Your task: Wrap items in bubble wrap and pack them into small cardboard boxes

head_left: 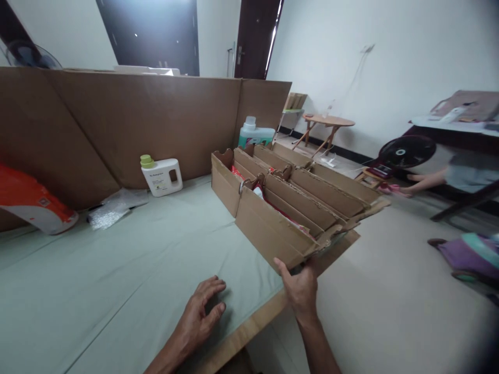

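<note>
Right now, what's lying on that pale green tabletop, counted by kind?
Detergent jugs: 2, one white, one teal
Open cardboard box: 1, gripped by the right hand
Orange-and-white bag: 1
Bubble wrap sheet: 1
Total: 5

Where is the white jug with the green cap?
The white jug stands on the pale table cover, far left of centre, against the cardboard wall, between the crumpled plastic wrap and the cardboard box.

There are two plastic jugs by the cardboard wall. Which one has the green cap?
The white jug with a handle, standing left of the cardboard box. The other jug, teal with a white cap, stands behind the box's far end.
</note>
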Demonstrator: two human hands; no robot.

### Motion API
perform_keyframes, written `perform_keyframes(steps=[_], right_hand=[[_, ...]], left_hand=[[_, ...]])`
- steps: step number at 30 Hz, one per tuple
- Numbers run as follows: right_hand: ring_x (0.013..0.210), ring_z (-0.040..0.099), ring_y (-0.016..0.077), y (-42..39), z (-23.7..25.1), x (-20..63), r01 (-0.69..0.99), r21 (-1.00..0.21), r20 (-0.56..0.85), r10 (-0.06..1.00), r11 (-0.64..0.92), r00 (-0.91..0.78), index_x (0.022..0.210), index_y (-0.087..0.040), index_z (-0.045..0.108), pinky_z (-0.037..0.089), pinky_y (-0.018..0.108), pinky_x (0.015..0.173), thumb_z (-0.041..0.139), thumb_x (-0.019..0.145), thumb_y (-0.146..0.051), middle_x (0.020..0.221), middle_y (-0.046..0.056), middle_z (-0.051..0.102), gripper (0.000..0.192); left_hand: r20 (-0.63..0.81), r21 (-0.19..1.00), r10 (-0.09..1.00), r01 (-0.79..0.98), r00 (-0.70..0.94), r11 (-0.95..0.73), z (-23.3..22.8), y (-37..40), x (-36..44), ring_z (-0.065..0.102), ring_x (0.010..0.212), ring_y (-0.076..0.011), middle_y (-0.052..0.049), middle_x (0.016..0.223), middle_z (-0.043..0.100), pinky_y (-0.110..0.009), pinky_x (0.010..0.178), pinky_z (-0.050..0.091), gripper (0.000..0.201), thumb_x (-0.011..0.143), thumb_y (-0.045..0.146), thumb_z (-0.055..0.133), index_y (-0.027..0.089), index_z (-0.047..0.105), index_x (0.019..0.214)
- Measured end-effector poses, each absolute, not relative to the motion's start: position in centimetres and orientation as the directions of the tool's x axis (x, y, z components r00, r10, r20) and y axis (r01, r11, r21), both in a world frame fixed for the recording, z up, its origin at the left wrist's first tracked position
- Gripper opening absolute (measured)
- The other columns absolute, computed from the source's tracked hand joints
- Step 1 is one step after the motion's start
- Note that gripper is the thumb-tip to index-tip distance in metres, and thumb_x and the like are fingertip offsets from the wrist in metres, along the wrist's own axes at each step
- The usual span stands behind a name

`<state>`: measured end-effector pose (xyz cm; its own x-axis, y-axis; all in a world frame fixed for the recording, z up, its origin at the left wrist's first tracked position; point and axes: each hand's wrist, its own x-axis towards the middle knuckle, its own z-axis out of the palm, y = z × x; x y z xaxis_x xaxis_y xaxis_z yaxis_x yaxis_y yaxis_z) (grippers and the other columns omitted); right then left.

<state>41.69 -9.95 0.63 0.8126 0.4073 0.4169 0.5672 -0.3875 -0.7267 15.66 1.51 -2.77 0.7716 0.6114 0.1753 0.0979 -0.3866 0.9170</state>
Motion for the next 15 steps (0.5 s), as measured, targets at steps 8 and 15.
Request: perform_keyframes(steps=[8,15], right_hand=[[0.090,0.073,0.0259,-16.1,13.1,43.8,0.772,-0.507,0.591,0.497,-0.384,0.636,0.104,-0.027,0.073,0.056,0.040,0.089,0.061,0.091,-0.049,0.099,0.005,0.078,0.028],[0.081,0.073,0.0198,-5.6,22.0,47.7,0.960,-0.274,-0.052,0.998,-0.058,0.046,0.108,-0.027,0.076,0.051,0.026,0.068,0.052,0.086,-0.019,0.093,0.002,0.080,0.033]], left_hand=[[0.284,0.892,0.606,0.026,0.743,-0.451,-3.6,1.0,14.8,0.062,0.127,-0.0281,-0.011,0.124,0.073,-0.046,0.102,0.054,0.029,0.096,0.031,0.057,0.027,0.071,0.121],[0.337,0.876,0.648,0.024,0.683,-0.481,-3.9,0.7,15.0,0.067,0.118,-0.0252,-0.009,0.119,0.075,-0.041,0.098,0.056,0.028,0.095,0.027,0.057,0.030,0.071,0.119]])
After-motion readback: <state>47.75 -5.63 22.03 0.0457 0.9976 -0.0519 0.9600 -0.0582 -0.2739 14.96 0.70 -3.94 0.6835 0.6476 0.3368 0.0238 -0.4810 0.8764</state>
